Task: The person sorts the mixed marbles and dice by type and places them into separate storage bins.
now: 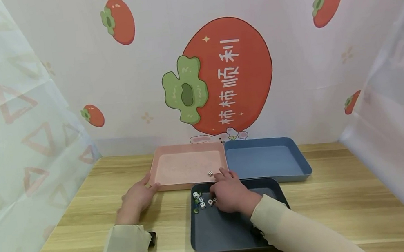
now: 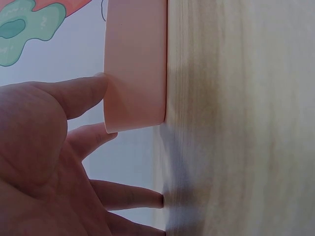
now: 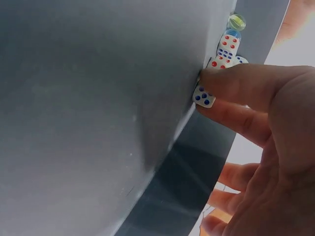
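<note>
Inside the dark grey tray (image 1: pixel 224 234), my right hand (image 1: pixel 233 192) pinches a white die (image 3: pixel 204 97) with blue pips between thumb and index finger, by the tray wall. More white dice (image 1: pixel 202 204) and several glass marbles (image 3: pixel 236 21) lie along that tray's far left part. My left hand (image 1: pixel 137 196) touches the front left corner of the pink tray (image 1: pixel 182 165); its thumb and index finger meet the rim, while other fingers reach down to the table. One die (image 1: pixel 210 173) sits in the pink tray near its front right corner.
A blue tray (image 1: pixel 264 158) stands right of the pink one, side by side with it. Both are behind the dark tray on the wooden table (image 1: pixel 343 205). A white printed curtain (image 1: pixel 303 70) hangs at the back, with pale sheets at both sides.
</note>
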Available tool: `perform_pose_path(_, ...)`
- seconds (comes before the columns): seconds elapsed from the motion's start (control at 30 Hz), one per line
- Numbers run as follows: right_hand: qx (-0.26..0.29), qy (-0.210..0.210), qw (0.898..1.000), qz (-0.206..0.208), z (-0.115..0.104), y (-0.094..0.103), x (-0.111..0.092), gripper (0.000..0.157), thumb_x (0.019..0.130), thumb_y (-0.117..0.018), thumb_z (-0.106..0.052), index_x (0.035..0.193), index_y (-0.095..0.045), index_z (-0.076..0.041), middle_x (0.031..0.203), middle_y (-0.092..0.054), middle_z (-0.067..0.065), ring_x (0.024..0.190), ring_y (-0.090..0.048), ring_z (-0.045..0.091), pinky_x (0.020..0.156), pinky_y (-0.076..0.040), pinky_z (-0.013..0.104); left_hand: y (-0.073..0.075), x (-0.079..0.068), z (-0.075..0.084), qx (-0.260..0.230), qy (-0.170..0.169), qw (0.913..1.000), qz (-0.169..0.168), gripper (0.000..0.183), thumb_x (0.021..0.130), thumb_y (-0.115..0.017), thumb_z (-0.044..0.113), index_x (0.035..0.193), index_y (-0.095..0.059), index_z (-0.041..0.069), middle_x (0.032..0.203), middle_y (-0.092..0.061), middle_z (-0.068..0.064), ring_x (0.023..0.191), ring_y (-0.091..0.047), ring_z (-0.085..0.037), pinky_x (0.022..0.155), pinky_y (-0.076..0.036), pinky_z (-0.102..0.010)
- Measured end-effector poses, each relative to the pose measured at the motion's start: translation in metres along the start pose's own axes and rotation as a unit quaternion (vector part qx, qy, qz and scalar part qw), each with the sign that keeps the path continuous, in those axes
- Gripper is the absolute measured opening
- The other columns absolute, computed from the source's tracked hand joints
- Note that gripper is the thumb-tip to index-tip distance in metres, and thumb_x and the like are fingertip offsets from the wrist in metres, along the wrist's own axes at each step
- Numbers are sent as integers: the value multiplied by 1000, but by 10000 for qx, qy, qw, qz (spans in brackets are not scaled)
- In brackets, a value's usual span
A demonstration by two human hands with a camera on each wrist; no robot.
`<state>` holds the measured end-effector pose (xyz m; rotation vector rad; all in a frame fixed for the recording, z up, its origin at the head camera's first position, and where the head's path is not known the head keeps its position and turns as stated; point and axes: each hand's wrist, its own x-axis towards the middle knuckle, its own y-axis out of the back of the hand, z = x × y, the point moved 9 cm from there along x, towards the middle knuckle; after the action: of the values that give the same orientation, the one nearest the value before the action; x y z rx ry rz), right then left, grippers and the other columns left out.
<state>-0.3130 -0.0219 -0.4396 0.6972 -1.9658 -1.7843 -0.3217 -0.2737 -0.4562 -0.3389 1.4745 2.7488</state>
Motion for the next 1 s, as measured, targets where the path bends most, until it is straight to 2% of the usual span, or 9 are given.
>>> perform_pose_path(0.23,1,-15,10000,-69,1,1,-1,12,90,-68,-16,93,-79,-21,128,-59,9,141,-29,41,110,-23,62,0,0,-1,4,65,10000,-7,70,103,-46,47,159,-25,10,149,-37,-30,134,-31,-58,99,-10,-83)
perform_pose_path(0.37,86,-89,9999,-74,3,3,1,11,90,-67,-16,90,-77,-21,132,-58,10,141,-29,40,110,-23,63,-2,0,-3,-46,177,9998,-50,70,103,-46,49,159,-24,12,151,-35,-30,134,-27,-59,95,-10,-86)
perform_pose_path(0.47,225,-164,9996,-47,7,6,2,9,90,-68,-18,88,-76,-22,138,-55,11,142,-29,40,110,-22,64,-2,-1,-3,-68,211,9997,-76,71,103,-45,49,159,-23,13,151,-34,-30,134,-26,-60,94,-9,-86)
perform_pose_path(0.63,754,-162,9969,162,13,16,5,7,91,-69,-20,86,-74,-22,140,-54,14,140,-32,39,107,-25,66,-1,-1,-2,-62,138,9999,-48,70,103,-45,48,159,-24,12,151,-36,-29,134,-29,-58,98,-10,-83)
perform_pose_path(0.73,1054,-240,9933,405,19,23,9,6,93,-69,-21,92,-75,-20,138,-54,16,135,-39,37,102,-31,67,0,-1,-2,-62,138,9999,-41,69,104,-45,48,159,-24,12,151,-36,-28,134,-29,-58,99,-10,-83)
perform_pose_path(0.83,1267,-513,9882,697,30,32,14,10,93,-70,-23,97,-77,-17,137,-53,18,129,-44,36,99,-34,68,0,-2,-2,-68,173,9998,-73,70,103,-44,49,159,-24,13,151,-35,-29,134,-27,-60,96,-11,-85)
perform_pose_path(1.0,1754,-1108,9724,1065,48,44,20,14,93,-69,-21,102,-76,-13,143,-50,18,133,-41,38,102,-29,71,0,-3,-2,-54,186,9998,-105,70,103,-44,50,159,-23,13,152,-34,-29,134,-26,-60,94,-11,-86)
